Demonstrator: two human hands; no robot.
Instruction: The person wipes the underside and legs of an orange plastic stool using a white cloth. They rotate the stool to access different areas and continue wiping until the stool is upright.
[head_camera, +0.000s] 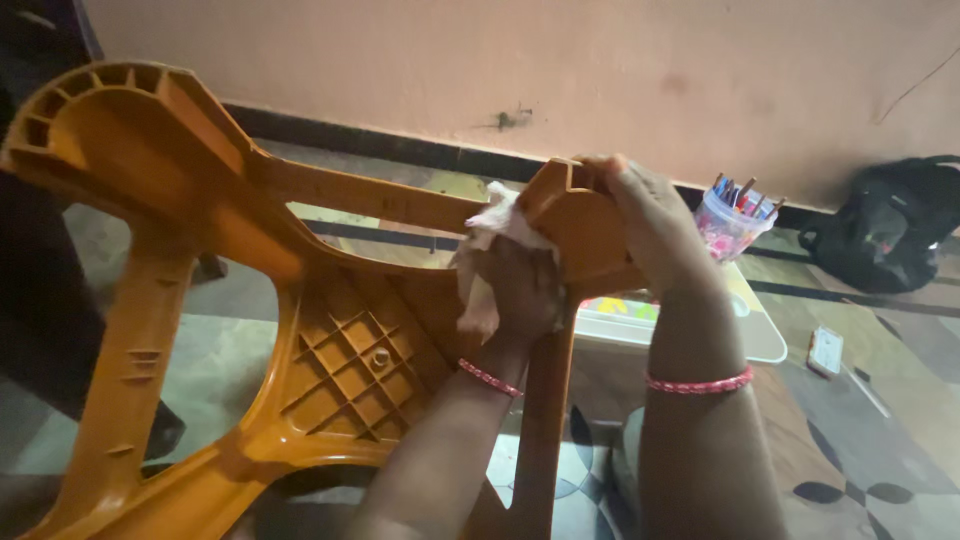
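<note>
An orange plastic chair (330, 330) lies tipped over in front of me, its ribbed underside and legs facing me. My left hand (520, 285) presses a crumpled white cloth (490, 235) against the chair where a leg meets the frame. My right hand (645, 215) grips the end of that chair leg from above, holding it steady. Both wrists wear thin pink bracelets.
A clear cup of pens and pencils (733, 218) stands on a low white tray table (760, 330) beyond the chair. A black bag (890, 220) rests against the pink wall at the right. A small white device (826, 350) lies on the patterned floor.
</note>
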